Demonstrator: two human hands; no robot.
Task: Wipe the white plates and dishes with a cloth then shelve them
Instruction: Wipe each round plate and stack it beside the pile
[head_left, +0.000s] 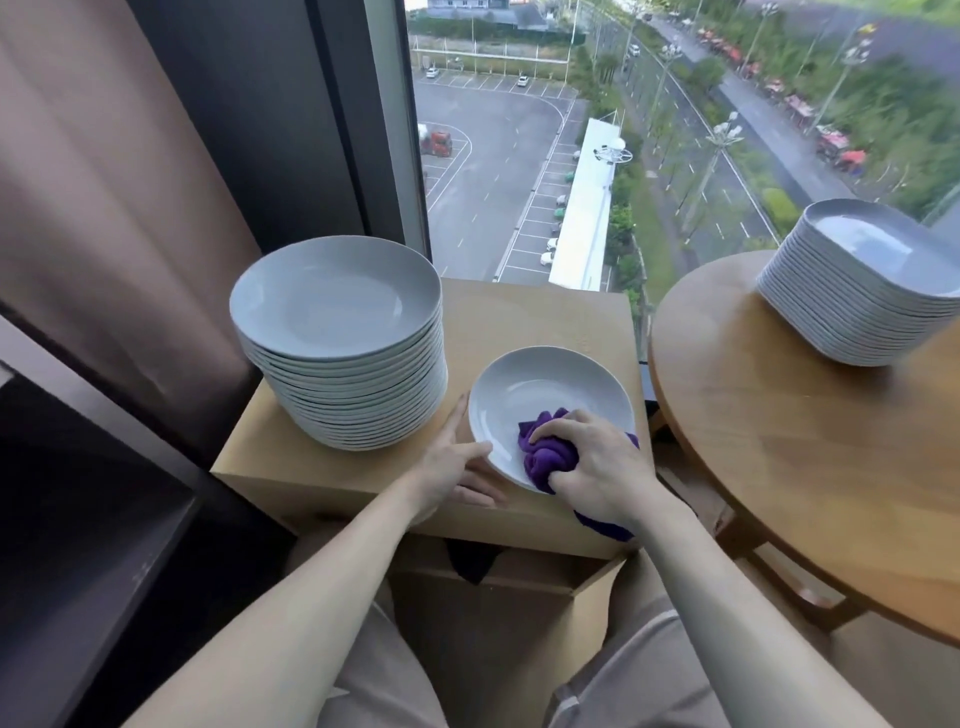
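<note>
A single white plate (540, 400) lies on the small wooden stand (535, 322) in front of me. My right hand (597, 467) grips a bunched purple cloth (548, 452) and presses it into the plate's near side. My left hand (457, 462) holds the plate's left rim, thumb on the upper face and fingers under its edge. To the left on the same stand rises a tall stack of round white plates (337, 338). A second stack of squarish white dishes (862, 286) sits on the round table at the right.
The round wooden table (779, 441) stands close on the right of the stand. A large window (623, 130) is straight ahead, a brown curtain (104, 208) on the left. An open cardboard box (493, 582) sits below the stand by my knees.
</note>
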